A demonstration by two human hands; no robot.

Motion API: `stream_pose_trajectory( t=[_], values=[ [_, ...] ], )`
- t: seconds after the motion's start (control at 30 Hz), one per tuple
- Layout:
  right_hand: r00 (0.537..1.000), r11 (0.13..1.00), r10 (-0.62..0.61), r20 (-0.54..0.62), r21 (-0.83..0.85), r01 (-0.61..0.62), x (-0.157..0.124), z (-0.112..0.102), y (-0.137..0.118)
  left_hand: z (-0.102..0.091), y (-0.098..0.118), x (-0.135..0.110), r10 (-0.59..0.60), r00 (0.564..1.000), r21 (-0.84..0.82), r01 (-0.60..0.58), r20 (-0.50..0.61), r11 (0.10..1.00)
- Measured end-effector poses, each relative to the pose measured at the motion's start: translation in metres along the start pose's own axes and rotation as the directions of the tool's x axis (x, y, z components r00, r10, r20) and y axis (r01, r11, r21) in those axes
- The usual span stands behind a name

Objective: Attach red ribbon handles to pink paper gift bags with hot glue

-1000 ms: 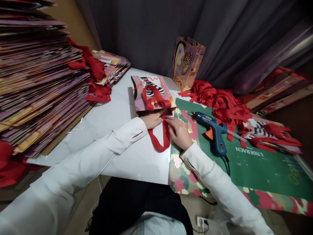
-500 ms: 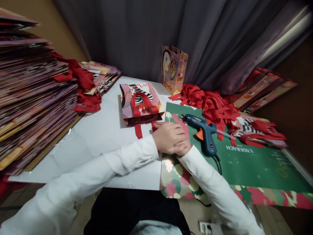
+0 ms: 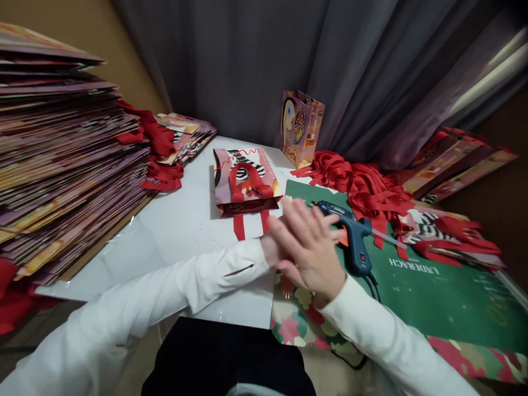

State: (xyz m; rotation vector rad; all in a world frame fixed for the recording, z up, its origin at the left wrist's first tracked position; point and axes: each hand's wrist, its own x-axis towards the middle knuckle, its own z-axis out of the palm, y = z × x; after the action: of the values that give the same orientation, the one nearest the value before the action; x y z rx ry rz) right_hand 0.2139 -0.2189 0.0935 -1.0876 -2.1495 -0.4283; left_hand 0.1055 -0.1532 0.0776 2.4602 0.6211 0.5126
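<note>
My right hand is raised over the table's front edge, fingers spread, nothing in it. My left hand lies mostly hidden under and behind the right one; its fingers do not show. Just beyond them a flat paper gift bag with a zebra print lies on the white table, one red ribbon handle on top and two red ribbon ends sticking out from its near edge. A blue glue gun with an orange trigger rests to the right of my right hand on a green sheet.
A tall stack of flat bags fills the left side. A smaller pile with red ribbons lies behind it. One bag stands upright by the grey curtain. A heap of red ribbon strips and more bags lie at the right.
My hands left the bag's near edge and came together. The right hand has since lifted off the table and spread its fingers above the left. The ribbon ends now lie free.
</note>
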Motion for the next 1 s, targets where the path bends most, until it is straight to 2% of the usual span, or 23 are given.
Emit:
stream_pose_trajectory(
  t=[0.03,0.07,0.13,0.2,0.23,0.27,0.3,0.33,0.4,0.47,0.57,0.67,0.83,1.0],
  values=[
    [0.993,0.998,-0.042,0.113,-0.039,0.046,0.002,0.007,0.005,-0.008,0.002,-0.008,0.013,1.000,0.061,-0.013,0.003,0.998],
    [0.984,0.997,-0.008,0.180,-0.078,0.023,0.003,0.013,0.012,-0.017,0.002,-0.019,0.022,1.000,0.107,-0.022,0.006,0.994],
    [0.945,0.969,0.228,0.235,-0.150,-0.197,0.003,0.019,0.032,-0.036,-0.005,-0.044,0.049,0.998,0.166,-0.055,0.044,0.985],
    [0.826,0.875,0.484,0.291,-0.166,-0.454,0.001,0.026,0.048,-0.050,-0.020,-0.066,0.012,0.999,0.181,-0.020,0.046,0.983],
    [0.772,0.841,0.535,0.342,-0.134,-0.524,0.000,0.031,0.052,-0.052,-0.030,-0.075,-0.038,0.999,0.217,0.032,0.024,0.976],
    [0.751,0.836,0.525,0.401,-0.075,-0.544,-0.001,0.038,0.052,-0.052,-0.041,-0.080,-0.102,0.995,0.275,0.102,-0.013,0.956],
    [0.761,0.851,0.469,0.449,0.001,-0.525,0.000,0.046,0.048,-0.049,-0.051,-0.083,-0.179,0.981,0.350,0.196,-0.080,0.916],
    [0.793,0.877,0.385,0.472,0.080,-0.473,0.002,0.057,0.042,-0.044,-0.062,-0.084,-0.223,0.969,0.423,0.247,-0.106,0.872],
    [0.854,0.923,0.242,0.461,0.162,-0.349,0.010,0.080,0.028,-0.032,-0.080,-0.080,-0.257,0.960,0.521,0.277,-0.113,0.807],
    [0.865,0.948,0.197,0.462,0.135,-0.288,0.020,0.103,0.017,-0.021,-0.092,-0.076,-0.266,0.958,0.578,0.279,-0.109,0.767],
    [0.827,0.948,0.243,0.507,0.058,-0.314,0.032,0.128,0.012,-0.013,-0.101,-0.073,-0.303,0.949,0.602,0.295,-0.093,0.742],
    [0.793,0.929,0.305,0.527,0.018,-0.370,0.034,0.139,0.012,-0.014,-0.105,-0.074,-0.318,0.944,0.574,0.311,-0.092,0.757],
    [0.775,0.908,0.348,0.528,0.016,-0.419,0.033,0.134,0.015,-0.019,-0.107,-0.073,-0.317,0.936,0.555,0.346,-0.152,0.757],
    [0.714,0.830,0.391,0.580,0.113,-0.546,0.032,0.125,0.039,-0.027,-0.108,-0.072,-0.383,0.913,0.524,0.396,-0.139,0.754]
  ],
)
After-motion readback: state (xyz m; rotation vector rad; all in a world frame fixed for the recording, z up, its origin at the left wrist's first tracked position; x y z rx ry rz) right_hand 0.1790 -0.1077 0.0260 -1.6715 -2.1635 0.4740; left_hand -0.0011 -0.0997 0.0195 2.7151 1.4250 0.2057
